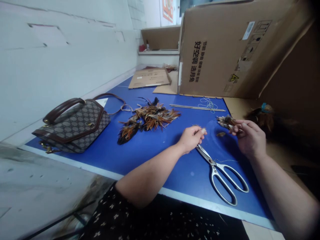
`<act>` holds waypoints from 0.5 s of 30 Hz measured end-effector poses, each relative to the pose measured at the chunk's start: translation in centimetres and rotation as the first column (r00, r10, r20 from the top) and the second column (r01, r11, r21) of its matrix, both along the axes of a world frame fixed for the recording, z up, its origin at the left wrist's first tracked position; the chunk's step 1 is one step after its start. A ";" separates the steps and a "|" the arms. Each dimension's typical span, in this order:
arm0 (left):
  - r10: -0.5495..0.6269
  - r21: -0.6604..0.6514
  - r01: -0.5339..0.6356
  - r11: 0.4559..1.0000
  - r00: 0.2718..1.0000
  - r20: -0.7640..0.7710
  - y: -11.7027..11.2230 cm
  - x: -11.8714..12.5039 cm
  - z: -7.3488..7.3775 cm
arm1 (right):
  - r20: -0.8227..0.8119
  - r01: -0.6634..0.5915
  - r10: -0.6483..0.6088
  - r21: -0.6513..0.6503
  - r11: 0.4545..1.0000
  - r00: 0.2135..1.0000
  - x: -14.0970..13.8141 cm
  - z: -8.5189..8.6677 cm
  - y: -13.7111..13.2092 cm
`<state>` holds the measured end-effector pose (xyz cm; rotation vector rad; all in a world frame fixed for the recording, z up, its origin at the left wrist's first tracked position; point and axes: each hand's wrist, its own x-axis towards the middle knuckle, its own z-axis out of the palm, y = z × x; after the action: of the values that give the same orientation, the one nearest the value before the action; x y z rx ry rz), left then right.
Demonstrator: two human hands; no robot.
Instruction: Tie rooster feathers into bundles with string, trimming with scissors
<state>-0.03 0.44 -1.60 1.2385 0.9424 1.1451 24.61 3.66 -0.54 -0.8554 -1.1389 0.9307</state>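
Pinching feather tuft (225, 121), right hand (250, 139); left hand (191, 138), scissors (220, 173) near table edge (190, 199).

Looking like a small craft workshop, not a home. Blue counter (150, 156) is carrying a feather pile (150, 118), big steel scissors (220, 173) and loose thread (208, 104). Large shipping carton (225, 50) is standing at the far end, flattened cardboard (150, 77) lying beside it. Bare white brick wall (62, 60) is running alongside.
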 end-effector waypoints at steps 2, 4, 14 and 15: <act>-0.003 -0.011 0.003 1.000 1.000 0.015 -0.1 0.0 0.1 | -0.068 -0.113 0.114 0.008 0.994 0.991 -0.5 0.5 -0.5; -0.002 -0.021 0.002 1.000 0.999 0.033 -0.2 0.2 0.2 | -0.072 -0.210 0.212 0.030 0.977 0.975 -1.1 0.8 -1.2; -0.029 -0.014 0.031 0.999 0.992 0.124 -0.6 1.3 -0.5 | 0.126 -0.438 0.440 -0.047 0.898 0.889 -5.3 0.4 -5.4; -0.037 -0.010 0.039 0.999 0.989 0.145 -0.6 1.4 -0.6 | 0.164 -0.422 0.425 -0.055 0.905 0.890 -5.5 0.4 -5.6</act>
<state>1.33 -0.18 -2.20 1.1423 0.8126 1.1801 19.11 -1.98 -0.12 -0.7217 -1.5085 1.2435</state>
